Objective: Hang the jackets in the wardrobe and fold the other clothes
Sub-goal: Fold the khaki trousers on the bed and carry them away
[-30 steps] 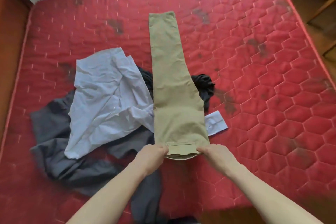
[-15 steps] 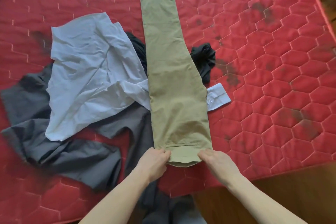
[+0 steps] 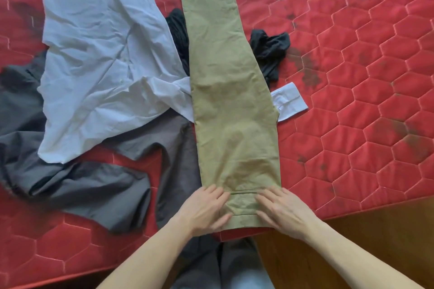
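Trousers [image 3: 231, 91], khaki, lie folded leg-on-leg lengthwise down the bed [image 3: 352, 77], waistband end at the near edge, cuffs out of frame at the top. We've got both hands flat on the waistband: left hand [image 3: 206, 209] on the left corner, right hand [image 3: 281, 211] on the right, fingers spread and pressing, neither grip closed on the cloth.

Risks as we judge them: waistband sits right at the mattress edge w/ floor below, so a careless pull toward us could drag the whole length off. Trousers also overlie the pale blue shirt [image 3: 103, 63], whose cuff [image 3: 290, 102] pokes out on the right, plus a black garment [image 3: 270, 51] and part of the grey jacket [image 3: 94, 183]. Folding upward may snag those and bunch the fold. Uneven layers underneath could leave creases too.
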